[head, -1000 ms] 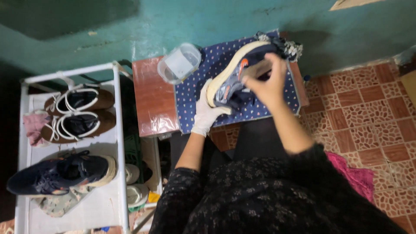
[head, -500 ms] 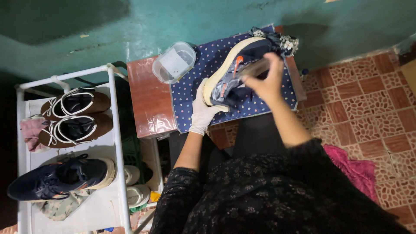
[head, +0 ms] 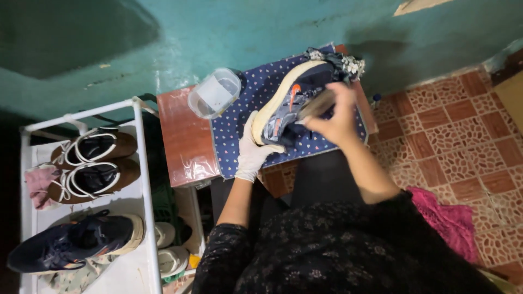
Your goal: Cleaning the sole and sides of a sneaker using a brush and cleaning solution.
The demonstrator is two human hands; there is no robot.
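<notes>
Near the upper middle of the frame, a navy sneaker point(head: 297, 100) with a cream sole is lying on a dotted blue cloth point(head: 242, 130). The gloved left hand point(head: 253, 152) is gripping its heel end, while the bare right hand point(head: 335, 117) is pinching a small brush point(head: 316, 103) against the upper. A clear plastic tub point(head: 214, 93) is sitting just left of the sneaker.

A navy sneaker point(head: 297, 103) with cream sole and orange accents lies tipped on its side on the dotted blue cloth point(head: 239, 136) — near the small table's point(head: 182, 141) back right corner; what looks like a brush point(head: 316, 104) — blurred — rests against its upper.
</notes>
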